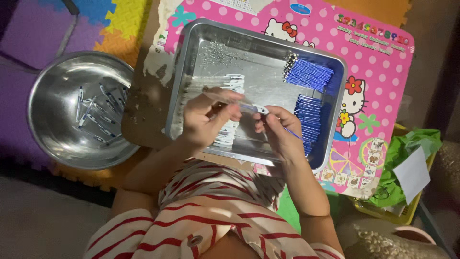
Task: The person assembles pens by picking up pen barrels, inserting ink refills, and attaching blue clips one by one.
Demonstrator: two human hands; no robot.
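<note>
My left hand [210,115] holds a clear pen barrel [249,108] over a rectangular steel tray [182,62]. My right hand [278,129] pinches a thin blue refill [291,132], its end at the barrel's tip. In the tray lie two stacks of blue refills [309,74] on the right, a row of clear barrels [229,84] in the middle and a scatter of small metal springs [220,52] at the top left. The hands cover part of the barrel row.
A round steel bowl [52,134] at the left holds several assembled pens [98,112]. The tray sits on a small pink polka-dot table [378,67]. A basket with green plastic and white paper [412,168] stands at the right. Coloured foam mats [120,19] cover the floor.
</note>
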